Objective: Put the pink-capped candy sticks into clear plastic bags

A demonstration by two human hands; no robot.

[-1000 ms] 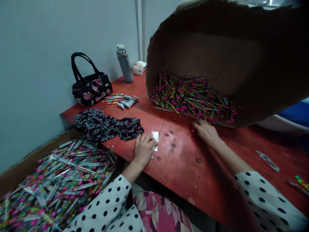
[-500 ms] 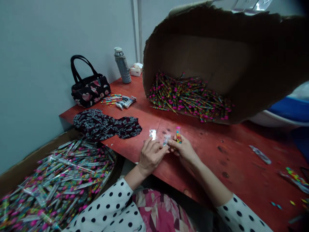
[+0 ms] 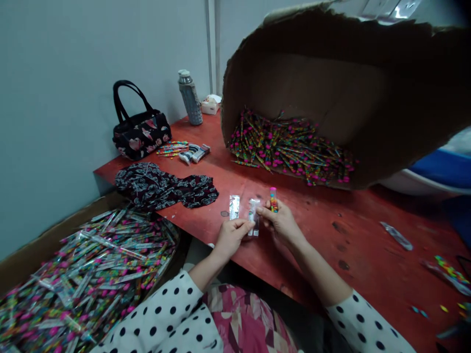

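Observation:
A small clear plastic sleeve (image 3: 253, 215) with faint print stands between my hands, just over the red table. My left hand (image 3: 228, 239) pinches its lower left edge between thumb and forefinger. With thumb and finger, my right hand (image 3: 284, 224) holds the sleeve's right side. A clear tube of multicoloured candy-like beads (image 3: 274, 200) with a pink cap is also gripped in my right hand, pointing upward. Another shiny flat sleeve (image 3: 234, 206) lies on the table beyond my left hand.
A cardboard box (image 3: 312, 83) lies on its side on the red table (image 3: 316, 260), holding many pink-capped bead tubes. At lower left, a carton (image 3: 22, 255) holds packed tubes. Patterned cloth (image 3: 165, 189), a handbag (image 3: 142, 135), a flask (image 3: 191, 100) and loose packets (image 3: 396, 235) are around.
My left fingers, spread over the table before, have drawn together on the clear sleeve. The sleeve, crumpled earlier, now shows upright and flatter. The tube stays in my right hand.

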